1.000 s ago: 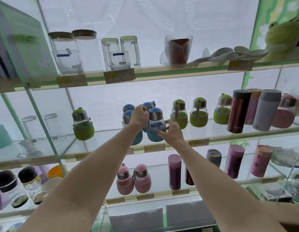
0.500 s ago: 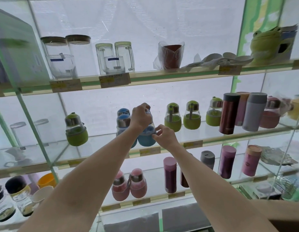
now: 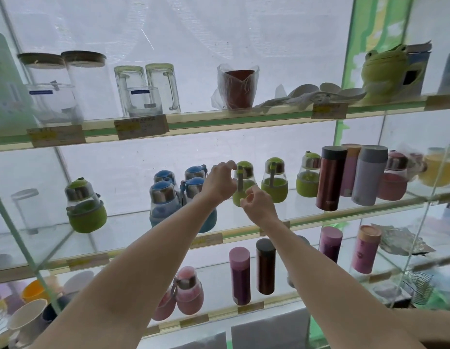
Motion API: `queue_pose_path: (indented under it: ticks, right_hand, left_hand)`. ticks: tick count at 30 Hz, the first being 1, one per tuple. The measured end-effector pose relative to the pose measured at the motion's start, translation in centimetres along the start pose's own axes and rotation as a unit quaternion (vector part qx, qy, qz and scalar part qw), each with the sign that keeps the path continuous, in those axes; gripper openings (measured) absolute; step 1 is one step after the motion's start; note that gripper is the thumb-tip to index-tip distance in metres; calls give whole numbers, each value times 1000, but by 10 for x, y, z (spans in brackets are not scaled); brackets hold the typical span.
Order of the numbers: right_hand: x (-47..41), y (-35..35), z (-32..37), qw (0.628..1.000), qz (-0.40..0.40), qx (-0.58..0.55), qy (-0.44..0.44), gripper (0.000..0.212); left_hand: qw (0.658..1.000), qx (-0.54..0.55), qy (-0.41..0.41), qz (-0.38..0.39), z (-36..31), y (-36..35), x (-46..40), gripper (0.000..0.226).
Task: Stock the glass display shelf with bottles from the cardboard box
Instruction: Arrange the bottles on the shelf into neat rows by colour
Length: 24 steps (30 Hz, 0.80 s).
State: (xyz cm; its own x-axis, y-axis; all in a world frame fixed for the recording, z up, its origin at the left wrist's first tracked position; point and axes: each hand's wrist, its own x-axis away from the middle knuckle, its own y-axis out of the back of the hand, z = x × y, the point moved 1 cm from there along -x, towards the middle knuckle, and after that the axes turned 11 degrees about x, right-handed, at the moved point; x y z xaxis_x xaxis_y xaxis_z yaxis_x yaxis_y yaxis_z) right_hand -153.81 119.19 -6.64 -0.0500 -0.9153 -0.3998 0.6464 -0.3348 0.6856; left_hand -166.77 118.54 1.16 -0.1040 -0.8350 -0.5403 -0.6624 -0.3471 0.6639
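Both hands are raised to the middle glass shelf (image 3: 307, 219). The left hand (image 3: 220, 181) and right hand (image 3: 259, 204) have loosely curled fingers and hold nothing, just in front of a green bottle (image 3: 242, 182); contact cannot be told. Left of them stand four blue bottles (image 3: 166, 195); right, more green bottles (image 3: 274, 182).

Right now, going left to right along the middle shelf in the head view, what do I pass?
Lone green bottle → blue bottles → left hand → right hand → green bottle → green bottle → maroon flask → grey flask.
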Motion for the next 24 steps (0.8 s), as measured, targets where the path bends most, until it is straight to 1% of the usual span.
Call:
queue_pose_path:
  ticks: [2,6,9,11,13,16,18,21,24]
  right_hand:
    - [-11,9,-14,1000,-11,-3,-20,30]
    - [-33,22,-40,998,-39,20,-46,31]
    - [-48,29,-54,994,-73,45,-73,46]
    - [-60,31,-62,991,-84,61,-85,60]
    - [-72,31,-65,991,-75,63,-93,67]
    - [-90,28,-70,991,-46,61,-107,73]
    - [-99,26,-75,991,-19,73,-109,79]
    - [-108,23,-85,992,33,51,-114,86]
    - [-111,20,-91,993,42,27,-105,82]
  left_hand:
    - [1000,13,24,2,1,-13,-9,45]
    - [996,22,84,7,5,-38,-25,68]
    - [991,39,131,13,8,-53,-36,79]
    - [982,86,171,2,10,-63,-44,75]
    - [970,117,212,9,15,-73,-48,70]
    - [955,132,263,32,23,-85,-54,73]
    - [942,165,290,43,26,-90,-59,76]
    - [933,195,300,36,26,-100,-64,79]
    - [934,196,298,1,23,-111,-63,79]
